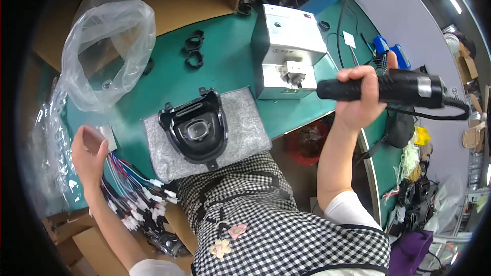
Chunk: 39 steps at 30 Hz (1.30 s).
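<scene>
My right hand [362, 94] is raised at the right, its fingers wrapped round a black corded electric screwdriver [409, 88] held level. At the left, my left hand [91, 161] hovers by the table edge, thumb and fingers apart, with nothing visible in it. Close beside it are a white tag [108, 138] and a bundle of coloured wires with white connectors [135, 202]. In front of me a black plastic housing [197, 128] with an oval opening lies on a grey felt pad [243, 117], touched by neither hand.
A white-and-silver machine [291, 36] stands beyond the pad. Black rings [194, 59] lie on the green table [225, 41]. A clear plastic bag [138, 36] and a cardboard box [194, 7] are at the far left. A red bin [307, 143] sits below the table.
</scene>
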Tool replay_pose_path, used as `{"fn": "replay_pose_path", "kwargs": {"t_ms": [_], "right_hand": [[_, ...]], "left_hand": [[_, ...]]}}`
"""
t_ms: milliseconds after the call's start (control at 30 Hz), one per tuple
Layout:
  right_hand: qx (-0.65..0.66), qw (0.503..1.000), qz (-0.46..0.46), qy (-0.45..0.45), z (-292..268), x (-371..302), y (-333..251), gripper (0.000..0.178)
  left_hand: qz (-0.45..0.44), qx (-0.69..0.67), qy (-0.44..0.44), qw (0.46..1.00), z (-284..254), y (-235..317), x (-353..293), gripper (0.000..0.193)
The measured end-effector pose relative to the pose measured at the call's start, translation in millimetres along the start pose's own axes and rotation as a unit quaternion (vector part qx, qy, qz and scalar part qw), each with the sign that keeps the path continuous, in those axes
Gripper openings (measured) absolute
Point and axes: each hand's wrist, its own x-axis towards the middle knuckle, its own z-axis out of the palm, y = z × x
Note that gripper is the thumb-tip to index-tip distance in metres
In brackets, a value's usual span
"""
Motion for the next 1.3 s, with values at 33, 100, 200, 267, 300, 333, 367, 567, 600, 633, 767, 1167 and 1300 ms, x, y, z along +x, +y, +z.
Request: {"fn": "replay_pose_path", "kwargs": {"t_ms": [33, 100, 200, 267, 300, 333, 367, 567, 600, 633, 767, 1167, 1300], "right_hand": [[-0.002, 1.000, -0.013, -0.010, -1.0, 2.4, 9.7, 0.069], [0.011, 0.999, -0.026, -0.019, 1.7, 3.9, 22.7, 0.071], [-0.027, 0.999, -0.006, -0.042, 2.2, 1.5, 35.7, 0.072], [-0.012, 0.997, 0.018, -0.073, 1.6, -1.1, 40.6, 0.071], [-0.007, 0.996, 0.029, -0.088, 0.8, -2.8, 42.1, 0.070], [0.051, 0.990, 0.064, -0.114, -1.7, -3.3, 41.6, 0.071], [0.085, 0.978, 0.060, -0.181, -5.2, -0.7, 43.0, 0.073], [0.060, 0.920, 0.145, -0.361, -3.8, 18.5, 54.5, 0.086], [0.014, 0.930, 0.167, -0.328, 2.3, 18.4, 53.1, 0.083], [-0.032, 0.936, 0.155, -0.314, 10.2, 19.9, 50.2, 0.078], [-0.107, 0.968, 0.143, -0.175, 27.9, 14.6, 46.6, 0.062], [0.144, 0.958, 0.207, -0.137, 85.2, -47.5, 13.1, 0.076], [0.175, 0.941, 0.249, -0.147, 106.5, -62.7, 20.7, 0.075]], "left_hand": [[-0.029, -0.083, 0.004, 0.996, -2.8, 1.7, -6.8, 0.067], [0.026, -0.173, 0.044, 0.984, -2.5, 6.7, -21.7, 0.066], [0.042, -0.318, 0.135, 0.937, 9.1, 0.1, -35.9, 0.063], [-0.003, -0.356, 0.206, 0.912, 7.8, -9.2, -41.6, 0.056], [-0.008, -0.377, 0.250, 0.892, 4.3, -10.7, -42.1, 0.055], [-0.012, -0.397, 0.294, 0.869, -0.7, -11.6, -42.0, 0.054], [-0.017, -0.415, 0.337, 0.845, -5.9, -12.0, -41.9, 0.054], [0.071, -0.380, 0.075, 0.919, -16.3, 98.8, -74.3, 0.070], [0.029, -0.448, -0.032, 0.893, -8.6, 121.9, -73.7, 0.076], [0.071, -0.412, -0.079, 0.905, 0.2, 139.8, -68.1, 0.072], [0.162, -0.246, -0.049, 0.955, 38.6, 165.8, -58.3, 0.069], [0.203, -0.142, -0.087, 0.965, 64.1, 187.8, -40.5, 0.067], [0.205, -0.156, -0.110, 0.960, 65.2, 186.5, -39.0, 0.069]]}}
